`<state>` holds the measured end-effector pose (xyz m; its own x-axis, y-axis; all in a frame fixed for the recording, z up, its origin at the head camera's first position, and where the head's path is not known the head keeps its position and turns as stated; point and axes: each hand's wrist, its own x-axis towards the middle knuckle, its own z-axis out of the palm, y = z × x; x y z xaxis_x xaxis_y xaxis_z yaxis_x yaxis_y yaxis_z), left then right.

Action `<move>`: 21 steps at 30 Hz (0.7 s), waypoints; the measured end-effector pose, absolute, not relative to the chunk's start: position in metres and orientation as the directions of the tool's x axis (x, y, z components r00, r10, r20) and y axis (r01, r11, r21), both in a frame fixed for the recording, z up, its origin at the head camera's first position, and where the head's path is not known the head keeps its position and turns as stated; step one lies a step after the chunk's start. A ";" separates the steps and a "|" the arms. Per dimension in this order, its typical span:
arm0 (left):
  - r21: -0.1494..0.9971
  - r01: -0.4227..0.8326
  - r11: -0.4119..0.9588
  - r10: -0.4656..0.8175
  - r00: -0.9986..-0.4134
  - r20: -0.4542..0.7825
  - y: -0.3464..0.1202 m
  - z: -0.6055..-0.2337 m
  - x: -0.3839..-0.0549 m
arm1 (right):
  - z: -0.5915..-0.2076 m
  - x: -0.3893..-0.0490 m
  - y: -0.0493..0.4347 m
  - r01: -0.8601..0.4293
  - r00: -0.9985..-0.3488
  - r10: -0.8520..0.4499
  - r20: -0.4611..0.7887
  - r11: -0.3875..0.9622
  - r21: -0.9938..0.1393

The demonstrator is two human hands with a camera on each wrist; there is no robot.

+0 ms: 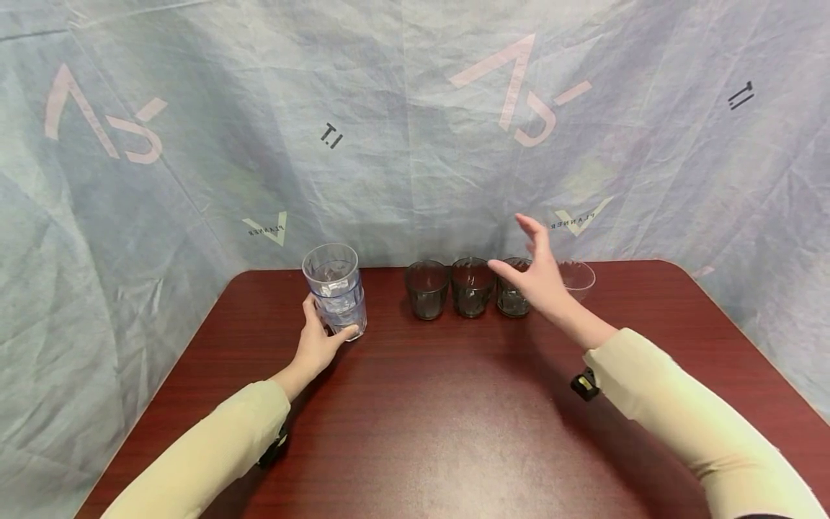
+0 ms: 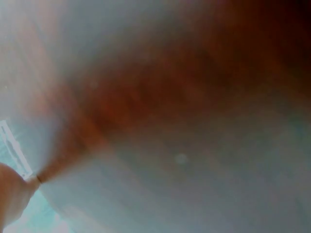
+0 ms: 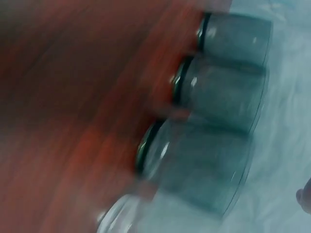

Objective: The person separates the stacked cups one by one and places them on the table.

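At the left of the table, my left hand (image 1: 313,352) grips a stack of clear, bluish glasses (image 1: 333,288) low down, thumb in front and fingers round the far side. The left wrist view is mostly blur, with a bit of hand (image 2: 12,196) at its lower left. Three smoky dark glasses, a left one (image 1: 427,292), a middle one (image 1: 471,292) and a right one (image 1: 512,301), stand in a row at the back. My right hand (image 1: 540,277), thumb and fingers spread, holds nothing and overlaps the right dark glass and a clear glass (image 1: 580,276).
The dark red table (image 1: 428,418) has its back edge against a grey printed cloth (image 1: 402,130), close behind the glasses. In the right wrist view the dark glasses (image 3: 209,160) stand near one another, with the clear glass (image 3: 121,216) at the row's end.
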<state>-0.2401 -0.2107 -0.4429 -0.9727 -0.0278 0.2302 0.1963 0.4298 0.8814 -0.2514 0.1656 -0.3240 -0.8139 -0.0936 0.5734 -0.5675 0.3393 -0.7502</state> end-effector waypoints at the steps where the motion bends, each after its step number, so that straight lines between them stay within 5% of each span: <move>1: 0.882 0.197 0.427 -0.028 -0.973 0.230 -0.211 -0.443 -0.240 | -0.320 -0.249 0.157 -0.572 -0.813 -0.112 0.572 0.341 -0.746; 13: 0.877 0.213 0.431 -0.024 -0.969 0.248 -0.212 -0.442 -0.240 | -0.337 -0.279 0.077 -0.633 -0.773 -0.298 0.560 0.310 -0.709; 21: 0.870 0.230 0.436 -0.021 -0.964 0.265 -0.212 -0.446 -0.242 | -0.349 -0.288 0.031 -0.575 -0.808 -0.354 0.470 0.306 -0.758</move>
